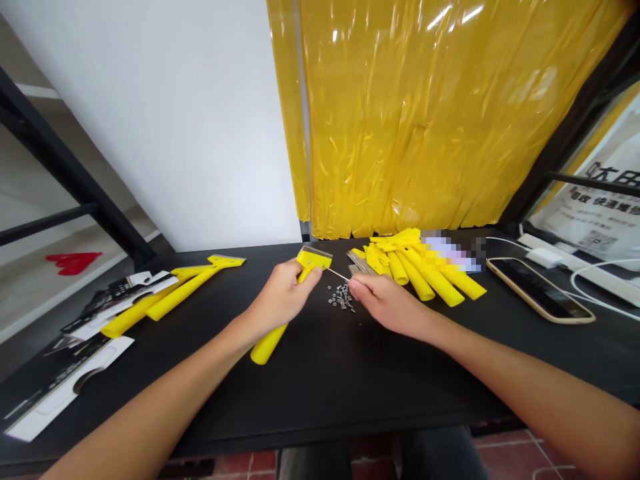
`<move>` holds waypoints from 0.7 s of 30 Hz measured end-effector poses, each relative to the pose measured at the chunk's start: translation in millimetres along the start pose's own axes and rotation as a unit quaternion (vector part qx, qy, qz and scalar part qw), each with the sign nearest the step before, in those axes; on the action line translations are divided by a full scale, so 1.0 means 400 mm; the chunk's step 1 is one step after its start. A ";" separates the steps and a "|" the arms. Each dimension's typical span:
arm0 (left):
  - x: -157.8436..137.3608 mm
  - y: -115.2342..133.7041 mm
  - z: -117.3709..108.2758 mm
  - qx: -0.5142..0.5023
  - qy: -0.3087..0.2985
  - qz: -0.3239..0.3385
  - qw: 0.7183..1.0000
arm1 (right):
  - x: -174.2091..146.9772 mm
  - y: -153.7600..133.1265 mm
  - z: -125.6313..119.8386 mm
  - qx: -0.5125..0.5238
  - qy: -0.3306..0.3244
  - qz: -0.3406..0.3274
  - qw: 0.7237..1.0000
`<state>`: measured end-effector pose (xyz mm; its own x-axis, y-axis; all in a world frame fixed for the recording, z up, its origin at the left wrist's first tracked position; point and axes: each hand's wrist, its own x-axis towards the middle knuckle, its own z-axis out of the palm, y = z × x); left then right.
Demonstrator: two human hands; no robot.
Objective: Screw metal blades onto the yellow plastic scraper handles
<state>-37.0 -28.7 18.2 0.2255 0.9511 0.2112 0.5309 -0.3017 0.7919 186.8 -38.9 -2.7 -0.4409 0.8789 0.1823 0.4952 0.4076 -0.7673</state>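
Note:
My left hand (285, 293) is closed round a yellow scraper (269, 345), its wide head tilted up past my thumb and its round handle sticking out below. In my right hand (387, 300) is a thin screwdriver (339, 273); its shaft points left and its tip meets the scraper head near a screw hole. My fingers hide the screwdriver's handle. Between my hands, small screws and nuts (343, 297) lie loose on the black table (350, 380). Just beyond my right hand is a pile of yellow scrapers (425, 277) with some metal blades (361, 263) at its left end.
Two more yellow scrapers (183, 291) lie at the left, beside printed cards (75, 383). On the right are a phone (540, 290), white cables and a power strip (590, 270). A yellow plastic curtain (400, 120) and a white panel (200, 120) stand behind the table.

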 end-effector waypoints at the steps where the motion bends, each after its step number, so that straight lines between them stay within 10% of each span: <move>1: 0.001 -0.003 0.004 -0.030 -0.011 -0.033 0.999 | -0.002 0.002 0.008 -0.118 0.040 -0.035 0.992; 6: 0.012 -0.032 0.023 -0.125 -0.066 -0.125 0.982 | -0.003 0.013 0.024 -0.357 0.061 -0.064 0.930; 11: 0.010 -0.046 0.027 -0.079 -0.048 -0.062 0.994 | 0.011 0.012 0.008 -0.010 0.010 0.001 1.000; 15: 0.002 -0.033 0.026 -0.071 -0.060 -0.019 0.995 | 0.015 0.005 -0.002 0.226 -0.075 0.130 0.962; 19: -0.006 -0.014 0.020 -0.048 -0.060 0.006 0.997 | 0.009 0.018 0.003 0.005 0.058 -0.009 0.998; 21: -0.011 -0.005 0.017 -0.037 -0.075 -0.002 0.996 | 0.004 0.029 0.005 -0.163 0.147 -0.109 0.970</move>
<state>-33.4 -32.9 11.8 0.3462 0.9299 0.1238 0.4709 -0.2864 0.8344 190.3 -33.2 -12.6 -0.3525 0.7766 0.5222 0.6460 0.6057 -0.4647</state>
